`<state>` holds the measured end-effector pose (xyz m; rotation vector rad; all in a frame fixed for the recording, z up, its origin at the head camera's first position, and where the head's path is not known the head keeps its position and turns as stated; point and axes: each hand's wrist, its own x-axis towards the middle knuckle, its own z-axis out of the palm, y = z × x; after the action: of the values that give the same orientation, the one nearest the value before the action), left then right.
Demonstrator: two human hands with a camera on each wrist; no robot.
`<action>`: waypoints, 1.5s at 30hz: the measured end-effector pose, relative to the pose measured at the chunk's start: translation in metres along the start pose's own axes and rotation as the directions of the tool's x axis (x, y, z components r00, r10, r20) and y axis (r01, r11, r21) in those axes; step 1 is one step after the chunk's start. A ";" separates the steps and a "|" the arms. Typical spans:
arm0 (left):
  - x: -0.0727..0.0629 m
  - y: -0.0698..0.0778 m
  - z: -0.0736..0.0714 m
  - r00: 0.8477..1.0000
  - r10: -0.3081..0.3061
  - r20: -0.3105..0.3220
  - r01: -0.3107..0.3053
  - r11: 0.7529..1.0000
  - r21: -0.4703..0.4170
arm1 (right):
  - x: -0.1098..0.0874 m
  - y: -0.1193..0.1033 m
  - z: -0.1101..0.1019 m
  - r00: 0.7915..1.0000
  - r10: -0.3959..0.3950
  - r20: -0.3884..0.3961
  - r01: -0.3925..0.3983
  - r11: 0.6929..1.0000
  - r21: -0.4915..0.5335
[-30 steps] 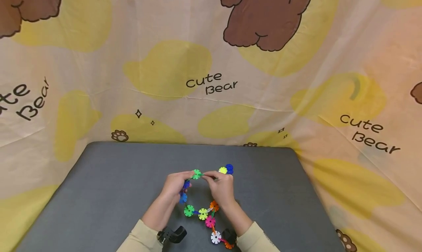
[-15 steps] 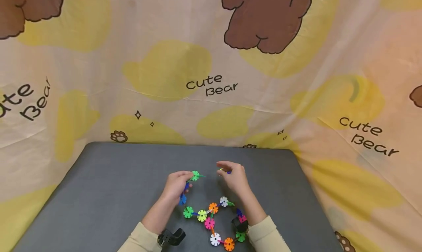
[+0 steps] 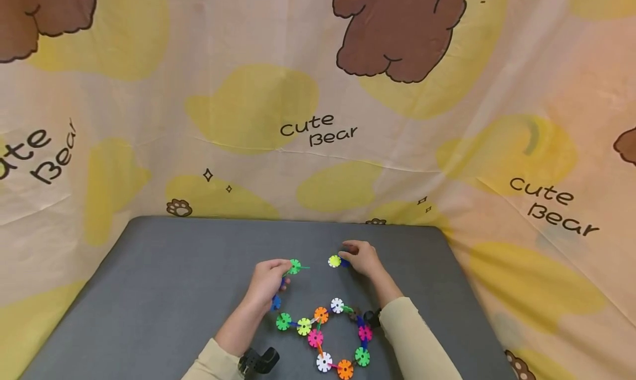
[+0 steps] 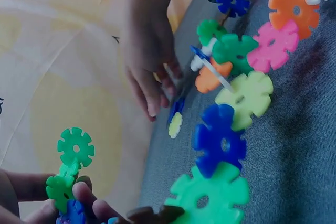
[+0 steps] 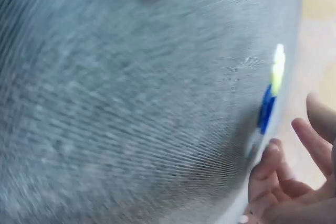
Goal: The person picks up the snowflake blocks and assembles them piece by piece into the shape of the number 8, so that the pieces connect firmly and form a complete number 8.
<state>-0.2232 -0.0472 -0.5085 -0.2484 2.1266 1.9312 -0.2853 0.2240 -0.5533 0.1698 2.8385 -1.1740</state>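
My left hand (image 3: 268, 278) pinches the upper end of a chain of notched plastic discs, where a green disc (image 4: 75, 147) sticks out past the fingertips. Another green disc, seen edge-on, points right from it in the head view. Blue discs (image 3: 276, 302) run down from this hand to the rest of the chain. My right hand (image 3: 362, 257) hovers at the far right with its fingers loosely spread. Just by its fingertips are a yellow disc (image 3: 334, 261) and blue discs (image 5: 266, 108), lying on the table apart from the chain.
Nearer the front, the chain forms a ring with pink (image 3: 365, 333), orange (image 3: 345, 369) and white (image 3: 324, 362) discs on the grey table (image 3: 164, 297). A patterned cloth (image 3: 238, 109) hangs behind the table. Each wrist carries a black camera mount (image 3: 258, 361).
My right hand has left the green discs at the chain's end and moved right, to the yellow and blue discs. My left hand keeps its grip in nearly the same place.
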 end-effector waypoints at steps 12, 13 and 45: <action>-0.002 0.002 0.000 1.000 0.003 -0.006 -0.003 1.000 -0.027 | 0.007 0.016 0.003 0.999 0.029 -0.016 -0.029 0.999 0.024; -0.001 0.002 0.000 1.000 0.003 -0.004 -0.003 1.000 -0.029 | 0.006 0.016 0.001 0.999 0.046 -0.014 -0.045 0.998 0.049; 0.001 -0.001 -0.003 0.999 0.003 0.034 -0.005 0.998 0.059 | -0.075 -0.074 0.022 0.990 -0.137 0.034 0.102 0.863 0.495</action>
<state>-0.2237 -0.0508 -0.5098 -0.1987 2.1593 1.8580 -0.2194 0.1506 -0.5096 -0.0261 2.4573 -1.8758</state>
